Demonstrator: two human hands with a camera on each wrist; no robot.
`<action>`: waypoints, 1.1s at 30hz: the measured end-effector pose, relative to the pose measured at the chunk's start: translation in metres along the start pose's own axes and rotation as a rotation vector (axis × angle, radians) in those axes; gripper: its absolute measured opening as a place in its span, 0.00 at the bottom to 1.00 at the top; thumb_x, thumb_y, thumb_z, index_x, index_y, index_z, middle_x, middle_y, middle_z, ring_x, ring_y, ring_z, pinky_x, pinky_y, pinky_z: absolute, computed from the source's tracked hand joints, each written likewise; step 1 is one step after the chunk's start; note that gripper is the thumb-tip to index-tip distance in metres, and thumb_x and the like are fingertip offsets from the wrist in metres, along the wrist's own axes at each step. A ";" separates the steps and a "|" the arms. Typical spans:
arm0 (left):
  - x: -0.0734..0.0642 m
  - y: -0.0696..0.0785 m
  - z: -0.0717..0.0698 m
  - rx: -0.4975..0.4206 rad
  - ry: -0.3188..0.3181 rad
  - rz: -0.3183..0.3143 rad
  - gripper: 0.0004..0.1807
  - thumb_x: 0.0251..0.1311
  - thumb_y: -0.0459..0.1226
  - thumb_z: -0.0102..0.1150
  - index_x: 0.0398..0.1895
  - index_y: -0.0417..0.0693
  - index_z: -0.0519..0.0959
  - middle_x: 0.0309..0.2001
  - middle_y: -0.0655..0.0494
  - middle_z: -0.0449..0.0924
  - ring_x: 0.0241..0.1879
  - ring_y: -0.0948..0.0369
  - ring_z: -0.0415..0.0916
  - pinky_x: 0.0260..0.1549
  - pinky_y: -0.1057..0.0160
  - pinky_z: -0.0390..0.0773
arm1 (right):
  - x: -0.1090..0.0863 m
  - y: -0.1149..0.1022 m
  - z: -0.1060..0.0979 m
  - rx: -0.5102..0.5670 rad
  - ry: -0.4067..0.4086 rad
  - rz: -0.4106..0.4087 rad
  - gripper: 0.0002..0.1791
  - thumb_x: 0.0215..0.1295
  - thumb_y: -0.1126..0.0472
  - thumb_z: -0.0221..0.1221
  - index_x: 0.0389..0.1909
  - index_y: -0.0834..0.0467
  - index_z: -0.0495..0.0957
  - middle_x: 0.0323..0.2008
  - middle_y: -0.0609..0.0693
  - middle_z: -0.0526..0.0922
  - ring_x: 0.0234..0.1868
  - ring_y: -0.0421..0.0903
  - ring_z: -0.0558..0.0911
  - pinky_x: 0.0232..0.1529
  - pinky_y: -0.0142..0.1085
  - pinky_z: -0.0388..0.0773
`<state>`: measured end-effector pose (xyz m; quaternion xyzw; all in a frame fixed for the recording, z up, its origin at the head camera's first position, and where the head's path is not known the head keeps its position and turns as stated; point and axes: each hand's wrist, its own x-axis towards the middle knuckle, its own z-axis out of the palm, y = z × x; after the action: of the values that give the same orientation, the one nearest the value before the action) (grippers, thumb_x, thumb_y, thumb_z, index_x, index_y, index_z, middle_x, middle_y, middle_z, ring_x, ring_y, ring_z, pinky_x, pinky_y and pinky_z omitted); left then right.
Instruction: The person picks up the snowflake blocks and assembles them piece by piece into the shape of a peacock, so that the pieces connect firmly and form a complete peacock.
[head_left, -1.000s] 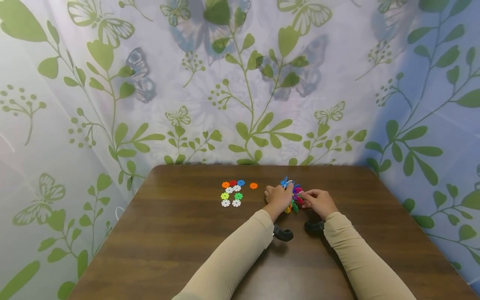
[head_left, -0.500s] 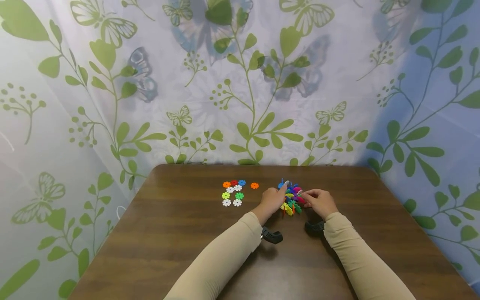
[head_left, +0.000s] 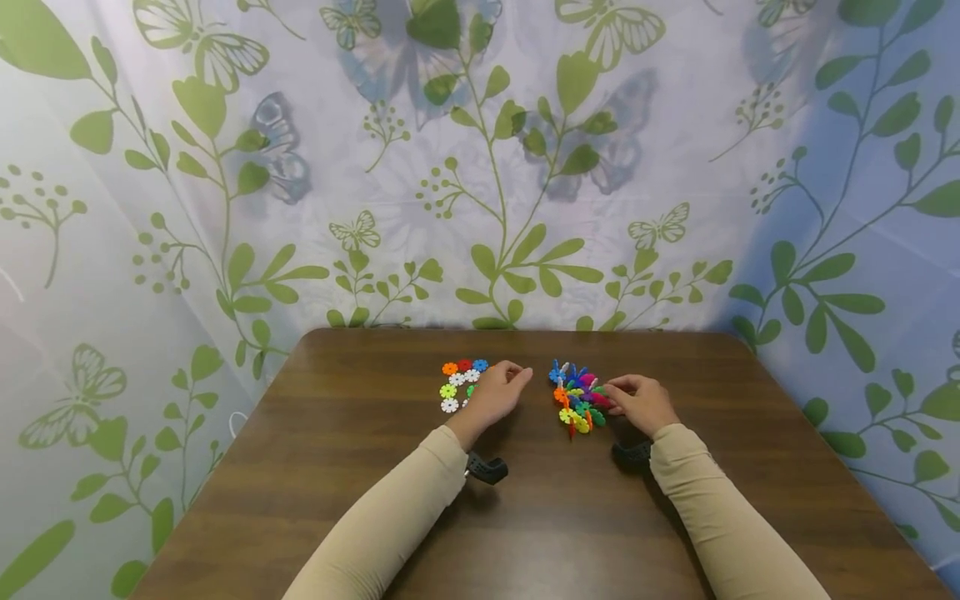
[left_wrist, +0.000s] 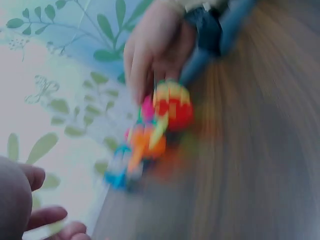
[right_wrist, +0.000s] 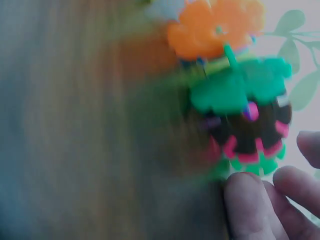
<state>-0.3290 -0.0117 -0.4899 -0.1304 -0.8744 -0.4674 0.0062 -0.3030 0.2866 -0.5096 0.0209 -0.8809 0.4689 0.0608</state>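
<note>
A cluster of interlocking plastic flower discs (head_left: 576,398) in many colours lies on the table, right of centre. My right hand (head_left: 641,404) holds its right side by the fingertips; in the right wrist view the thumb (right_wrist: 246,200) is right at the rim of a pink and green disc (right_wrist: 255,162). My left hand (head_left: 497,393) hovers left of the cluster, fingers loosely bent, nothing seen in them. Under and beside it lie loose discs: an orange disc (head_left: 449,369), a red disc (head_left: 465,365), a blue disc (head_left: 480,365) and a yellow-green disc (head_left: 447,391). The left hand partly hides others.
The brown wooden table (head_left: 300,483) ends at a curtain (head_left: 420,250) with leaves and butterflies. A black wrist device (head_left: 487,469) sits under the left wrist, and another black device (head_left: 632,454) under the right. White discs (head_left: 449,406) lie among the loose ones.
My left hand has let go of the cluster and moved left, over the loose discs, now covering some of them. The right hand has stayed at the cluster, which shows more fully.
</note>
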 end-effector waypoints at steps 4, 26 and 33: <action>-0.017 -0.036 -0.041 0.046 0.103 0.116 0.14 0.77 0.43 0.60 0.52 0.41 0.83 0.43 0.51 0.82 0.43 0.53 0.79 0.46 0.51 0.80 | -0.003 -0.005 -0.005 -0.059 0.059 -0.041 0.20 0.78 0.54 0.63 0.54 0.69 0.84 0.44 0.63 0.87 0.35 0.53 0.88 0.38 0.42 0.86; -0.055 -0.088 -0.071 0.566 0.098 0.096 0.13 0.71 0.41 0.67 0.56 0.50 0.85 0.47 0.48 0.73 0.45 0.49 0.70 0.43 0.46 0.72 | 0.012 -0.121 0.167 -0.464 -0.524 -0.462 0.30 0.79 0.58 0.61 0.79 0.51 0.69 0.46 0.57 0.74 0.41 0.51 0.74 0.44 0.46 0.77; -0.060 -0.088 -0.069 0.495 0.097 0.082 0.12 0.70 0.41 0.68 0.52 0.48 0.85 0.48 0.50 0.73 0.47 0.49 0.69 0.45 0.46 0.69 | 0.012 -0.107 0.173 -0.405 -0.440 -0.481 0.13 0.74 0.63 0.66 0.57 0.55 0.85 0.44 0.55 0.73 0.39 0.50 0.75 0.44 0.46 0.78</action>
<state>-0.2996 -0.1283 -0.5309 -0.1377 -0.9548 -0.2440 0.0990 -0.3202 0.0839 -0.5160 0.3150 -0.9176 0.2418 -0.0186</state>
